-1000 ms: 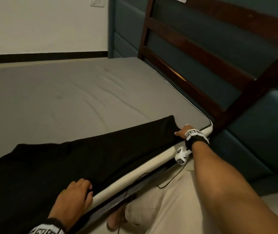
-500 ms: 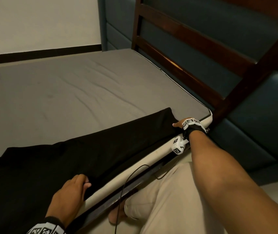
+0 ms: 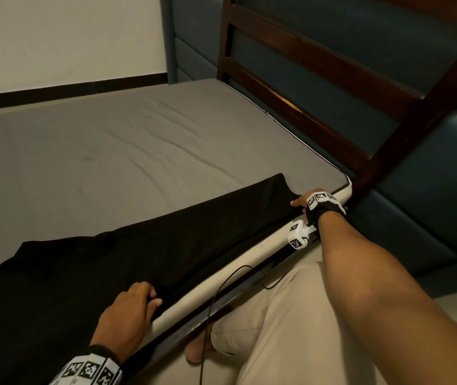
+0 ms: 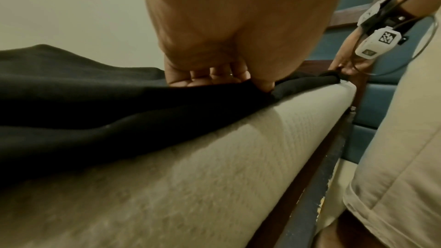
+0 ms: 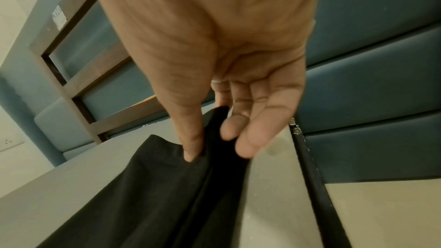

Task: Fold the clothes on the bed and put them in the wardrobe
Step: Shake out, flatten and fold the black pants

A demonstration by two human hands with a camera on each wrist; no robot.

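We see a black garment point(image 3: 144, 245) stretched long along the near edge of the mattress point(image 3: 127, 151), its lower side lying over the pale rounded border.

Our right hand point(image 3: 303, 201) pinches the garment's far end close to the mattress corner by the headboard point(image 3: 341, 76). In the right wrist view the thumb point(image 5: 190, 139) presses down on the cloth from one side and the fingers point(image 5: 253, 135) curl in from the other, so the hand is clamped on a fold of fabric.

Our left hand point(image 3: 127, 318) grips the near edge further down the bed. In the left wrist view its fingers point(image 4: 210, 76) are curled over the hem with the thumb tucked against the cloth, gathering a small ridge; this hand too is closed on the garment.

Both wrists carry bands point(image 3: 91, 370) printed with black and white square markers; a white camera block point(image 3: 298, 234) under the right wrist bears the same kind of marker. A small label point(image 5: 58, 18) sticks to the headboard post, too blurred for us to read.
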